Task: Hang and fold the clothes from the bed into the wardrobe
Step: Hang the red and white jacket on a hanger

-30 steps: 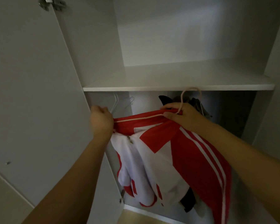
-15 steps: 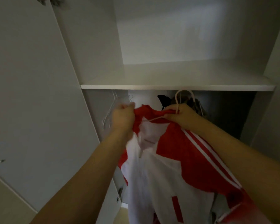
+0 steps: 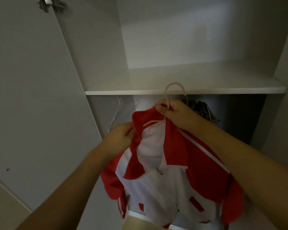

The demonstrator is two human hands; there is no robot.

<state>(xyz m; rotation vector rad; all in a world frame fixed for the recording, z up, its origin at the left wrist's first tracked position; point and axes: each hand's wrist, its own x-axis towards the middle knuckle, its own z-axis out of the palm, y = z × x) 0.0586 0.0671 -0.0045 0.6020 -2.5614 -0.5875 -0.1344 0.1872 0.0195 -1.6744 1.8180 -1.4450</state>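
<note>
A white wardrobe (image 3: 156, 39) fills the frame, seen from below and in front. Its open door (image 3: 32, 97) takes up the whole left side, with a metal hinge (image 3: 50, 4) at the upper left corner. A white shelf (image 3: 206, 90) runs across the middle of the frame from centre to right, with a bare compartment above it and a darker hanging space below.

In the lower centre, a red and white track jacket (image 3: 173, 171) hangs in front of that lower space, its zip partly open and its red collar spread at the top. White stripes run down the red sleeve on the right side. The jacket sits on a pale pink hanger (image 3: 169, 97), whose hook rises in front of the shelf edge at centre frame and is not on any rail.

Both forearms reach up from the bottom corners. The right hand (image 3: 176, 113), centre frame, is curled round the hanger's neck and the collar just under the hook. The left hand (image 3: 121, 138), lower and to the left, pinches the jacket's left collar edge.

Behind the right hand, dark clothes (image 3: 204, 110) hang under the shelf. To the left of the collar, empty white wire hangers (image 3: 116, 113) hang in the same space.
</note>
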